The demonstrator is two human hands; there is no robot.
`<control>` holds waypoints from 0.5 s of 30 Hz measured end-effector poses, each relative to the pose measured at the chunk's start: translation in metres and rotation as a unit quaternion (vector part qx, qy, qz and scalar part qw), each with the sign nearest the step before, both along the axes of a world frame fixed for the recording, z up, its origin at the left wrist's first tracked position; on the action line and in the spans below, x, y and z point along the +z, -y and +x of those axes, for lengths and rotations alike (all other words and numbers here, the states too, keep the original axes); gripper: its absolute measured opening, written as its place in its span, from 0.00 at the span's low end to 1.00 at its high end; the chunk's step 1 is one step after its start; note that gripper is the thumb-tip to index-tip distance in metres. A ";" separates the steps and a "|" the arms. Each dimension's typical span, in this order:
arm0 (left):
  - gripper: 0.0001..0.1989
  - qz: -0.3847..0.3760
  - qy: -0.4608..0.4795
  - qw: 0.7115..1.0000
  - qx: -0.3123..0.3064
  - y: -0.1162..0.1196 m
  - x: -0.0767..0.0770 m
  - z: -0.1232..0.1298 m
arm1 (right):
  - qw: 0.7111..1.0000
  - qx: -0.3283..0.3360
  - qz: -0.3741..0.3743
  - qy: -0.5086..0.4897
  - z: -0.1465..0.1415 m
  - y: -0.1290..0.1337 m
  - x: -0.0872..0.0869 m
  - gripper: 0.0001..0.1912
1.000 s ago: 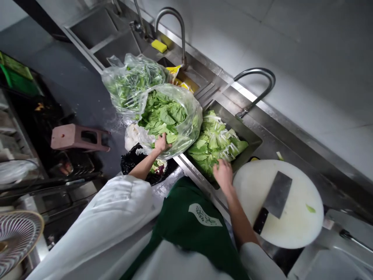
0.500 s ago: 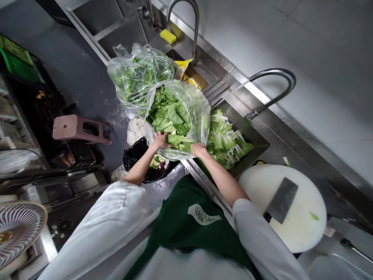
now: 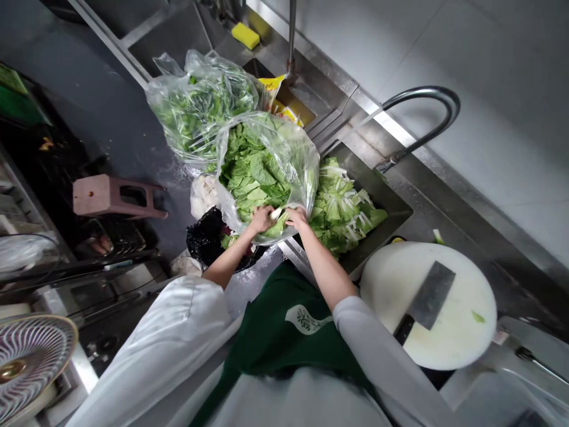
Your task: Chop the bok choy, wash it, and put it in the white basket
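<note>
A clear plastic bag (image 3: 300, 154) gapes open, full of loose leafy greens (image 3: 255, 169). My left hand (image 3: 262, 220) is at the bag's near side, its fingers closed on some greens. Close beside it, my right hand (image 3: 296, 217) grips a leaf at the bag's mouth. A pale stem (image 3: 276, 213) shows between the two hands; which hand holds it I cannot tell. Under and right of the bag, cut cabbage-like leaves (image 3: 340, 207) fill a sink basin (image 3: 391, 207).
Another bag of greens (image 3: 200, 112) stands behind. A black bin bag (image 3: 202, 237) with scraps is at the left, near a pink stool (image 3: 104, 196). At right, a cleaver (image 3: 431, 296) lies on a round white cutting board (image 3: 462, 338). A curved tap (image 3: 451, 112) overhangs the basin.
My left hand has moved right and deeper into the bag's mouth, closing on greens. My right hand has shifted slightly up and left, so the hands are closer together. The camera view has shifted slightly.
</note>
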State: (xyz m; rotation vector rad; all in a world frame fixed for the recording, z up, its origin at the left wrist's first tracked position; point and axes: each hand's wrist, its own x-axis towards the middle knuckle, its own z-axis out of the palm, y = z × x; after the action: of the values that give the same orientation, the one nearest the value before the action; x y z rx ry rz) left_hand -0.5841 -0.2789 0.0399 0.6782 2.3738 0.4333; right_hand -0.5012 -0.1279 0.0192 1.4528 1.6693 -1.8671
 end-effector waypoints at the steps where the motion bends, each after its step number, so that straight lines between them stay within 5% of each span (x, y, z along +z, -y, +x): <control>1: 0.18 0.032 0.002 0.999 0.010 0.005 0.000 0.005 | 1.000 -0.007 0.002 -0.005 0.006 -0.002 0.000 0.05; 7: 0.22 0.229 -0.019 0.967 0.112 -0.005 -0.007 0.023 | 0.988 0.027 -0.043 -0.145 0.022 0.000 0.005 0.14; 11: 0.25 0.225 0.020 0.974 0.024 -0.032 -0.004 0.047 | 0.991 -0.018 0.005 -0.133 0.018 0.010 0.001 0.20; 15: 0.17 0.235 0.011 0.971 -0.033 -0.034 0.024 0.040 | 0.993 -0.080 0.079 -0.041 0.022 0.003 -0.008 0.20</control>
State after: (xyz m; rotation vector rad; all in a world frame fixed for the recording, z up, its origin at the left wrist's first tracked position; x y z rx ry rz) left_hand -0.5443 -0.2446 0.0635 0.9520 2.2313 0.9854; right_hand -0.4794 -0.1307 0.0117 1.6372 1.8258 -1.9393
